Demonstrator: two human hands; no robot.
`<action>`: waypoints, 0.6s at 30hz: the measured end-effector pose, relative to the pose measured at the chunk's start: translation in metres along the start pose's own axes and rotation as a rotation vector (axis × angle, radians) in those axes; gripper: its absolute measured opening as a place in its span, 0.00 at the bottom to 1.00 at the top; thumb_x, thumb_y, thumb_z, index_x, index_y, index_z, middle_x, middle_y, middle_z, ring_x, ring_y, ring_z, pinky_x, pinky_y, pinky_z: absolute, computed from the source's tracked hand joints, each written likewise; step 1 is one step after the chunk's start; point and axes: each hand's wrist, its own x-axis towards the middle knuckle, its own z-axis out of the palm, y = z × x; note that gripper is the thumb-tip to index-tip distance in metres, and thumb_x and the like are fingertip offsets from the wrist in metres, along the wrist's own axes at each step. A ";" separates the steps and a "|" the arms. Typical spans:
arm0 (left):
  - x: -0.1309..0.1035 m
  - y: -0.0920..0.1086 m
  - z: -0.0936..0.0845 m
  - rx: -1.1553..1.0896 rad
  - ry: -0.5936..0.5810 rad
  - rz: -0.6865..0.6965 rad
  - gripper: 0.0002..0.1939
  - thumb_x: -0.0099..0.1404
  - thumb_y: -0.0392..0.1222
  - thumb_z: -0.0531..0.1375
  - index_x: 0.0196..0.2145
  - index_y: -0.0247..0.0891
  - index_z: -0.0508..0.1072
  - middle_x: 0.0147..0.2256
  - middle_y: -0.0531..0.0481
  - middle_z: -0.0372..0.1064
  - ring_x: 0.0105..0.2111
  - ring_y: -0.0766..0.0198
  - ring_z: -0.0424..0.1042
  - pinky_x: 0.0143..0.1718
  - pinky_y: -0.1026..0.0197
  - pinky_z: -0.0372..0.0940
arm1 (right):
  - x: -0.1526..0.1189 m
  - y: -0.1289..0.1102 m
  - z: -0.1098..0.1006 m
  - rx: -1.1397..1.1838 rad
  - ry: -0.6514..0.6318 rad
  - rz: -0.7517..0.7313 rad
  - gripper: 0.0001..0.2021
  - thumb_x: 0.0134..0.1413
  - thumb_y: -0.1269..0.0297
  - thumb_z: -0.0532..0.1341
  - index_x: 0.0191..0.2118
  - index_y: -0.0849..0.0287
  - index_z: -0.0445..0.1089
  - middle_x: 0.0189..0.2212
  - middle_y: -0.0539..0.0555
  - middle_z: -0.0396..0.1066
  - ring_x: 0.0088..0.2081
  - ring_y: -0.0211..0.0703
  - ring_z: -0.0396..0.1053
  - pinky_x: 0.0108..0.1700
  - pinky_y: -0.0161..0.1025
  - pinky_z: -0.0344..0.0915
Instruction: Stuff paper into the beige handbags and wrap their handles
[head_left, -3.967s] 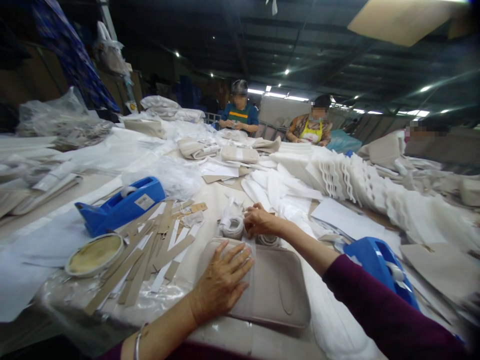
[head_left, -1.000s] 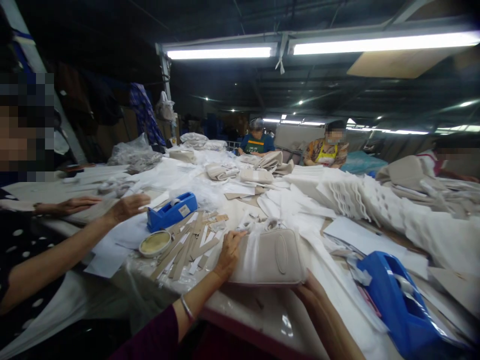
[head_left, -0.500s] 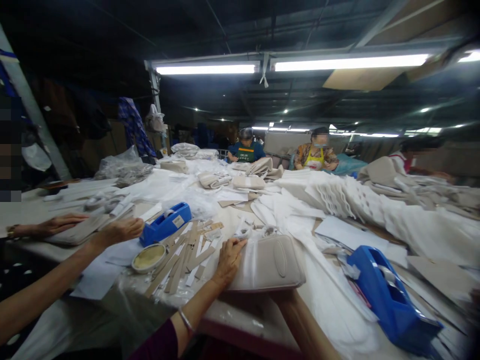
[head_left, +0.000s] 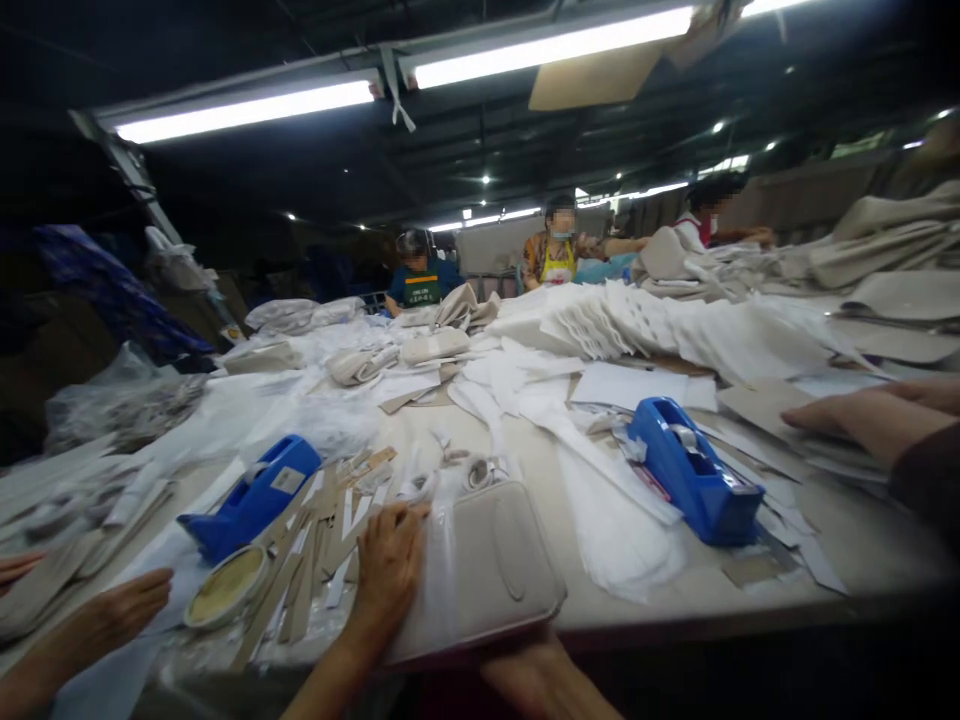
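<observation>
A beige padded bag (head_left: 491, 560) lies at the table's front edge, with an oval outline stitched on its upper face. A translucent white band (head_left: 444, 565) runs across its left part. My left hand (head_left: 390, 560) grips the bag's left side, fingers bent together at the band. Under the front edge is my right hand (head_left: 544, 675), its fingers hidden beneath the bag. White-wrapped rings (head_left: 480, 472) sit against the bag's far edge. Left of my left hand lie loose beige and white strips (head_left: 311, 560).
Blue tape dispensers stand at left (head_left: 259, 495) and right (head_left: 694, 470). Beside the left one is a round dish (head_left: 226, 587). A neighbour's hand (head_left: 112, 610) is at left, another person's hand (head_left: 862, 415) at right. White foam sheets (head_left: 637, 325) lie beyond; people work across the table.
The view has swung to the right, so everything appears farther left. A person's hand has come into view at the right. My hands remain at the bag.
</observation>
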 end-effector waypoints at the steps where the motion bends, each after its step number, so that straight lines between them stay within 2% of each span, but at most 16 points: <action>1: -0.005 -0.001 0.000 0.028 0.013 0.014 0.15 0.68 0.39 0.49 0.49 0.43 0.70 0.45 0.46 0.63 0.47 0.53 0.61 0.47 0.48 0.57 | -0.011 0.000 -0.001 0.096 -0.010 0.068 0.20 0.66 0.61 0.43 0.54 0.48 0.67 0.49 0.53 0.72 0.51 0.46 0.69 0.49 0.49 0.68; 4: -0.013 -0.002 0.002 0.126 0.008 0.086 0.15 0.68 0.38 0.49 0.50 0.40 0.68 0.46 0.43 0.63 0.47 0.51 0.61 0.47 0.46 0.58 | -0.045 0.000 -0.014 0.371 -0.040 0.258 0.24 0.65 0.62 0.38 0.53 0.53 0.68 0.46 0.57 0.74 0.48 0.48 0.72 0.46 0.50 0.70; 7: -0.005 0.001 -0.001 0.199 -0.016 0.183 0.14 0.66 0.36 0.50 0.48 0.38 0.68 0.44 0.41 0.64 0.46 0.49 0.62 0.47 0.44 0.58 | -0.073 0.001 -0.047 0.662 -0.034 0.502 0.20 0.59 0.59 0.49 0.52 0.60 0.68 0.48 0.63 0.73 0.47 0.52 0.72 0.46 0.50 0.69; 9: 0.010 0.011 -0.005 0.162 -0.010 0.243 0.13 0.66 0.36 0.50 0.46 0.37 0.68 0.43 0.41 0.64 0.45 0.49 0.62 0.48 0.43 0.58 | -0.081 0.000 -0.072 0.773 0.106 0.634 0.24 0.53 0.57 0.58 0.55 0.60 0.65 0.52 0.63 0.69 0.49 0.52 0.71 0.49 0.48 0.67; 11: 0.032 0.028 -0.010 0.028 -0.033 0.306 0.13 0.67 0.36 0.50 0.47 0.37 0.67 0.45 0.41 0.64 0.48 0.52 0.62 0.51 0.45 0.59 | -0.078 -0.004 -0.091 0.676 0.300 0.651 0.30 0.51 0.54 0.60 0.59 0.58 0.59 0.57 0.63 0.63 0.51 0.51 0.69 0.51 0.46 0.65; 13: 0.058 0.051 -0.012 -0.166 -0.149 0.400 0.14 0.69 0.36 0.48 0.50 0.38 0.65 0.50 0.42 0.63 0.52 0.55 0.61 0.55 0.49 0.58 | -0.067 -0.009 -0.096 0.504 0.383 0.636 0.35 0.50 0.52 0.60 0.63 0.57 0.53 0.60 0.63 0.58 0.51 0.51 0.68 0.51 0.46 0.65; 16: 0.094 0.086 -0.006 -0.380 -0.453 0.598 0.16 0.71 0.38 0.45 0.53 0.39 0.64 0.54 0.44 0.63 0.56 0.60 0.60 0.58 0.55 0.57 | -0.045 -0.015 -0.082 0.362 0.362 0.629 0.44 0.44 0.57 0.62 0.66 0.58 0.44 0.60 0.64 0.54 0.52 0.54 0.65 0.51 0.49 0.64; 18: 0.114 0.101 0.004 -0.402 -0.637 0.714 0.17 0.72 0.40 0.44 0.53 0.39 0.65 0.53 0.46 0.65 0.55 0.62 0.62 0.60 0.56 0.54 | -0.032 -0.017 -0.071 0.326 0.350 0.609 0.47 0.41 0.62 0.62 0.67 0.59 0.41 0.61 0.64 0.52 0.56 0.55 0.61 0.55 0.50 0.60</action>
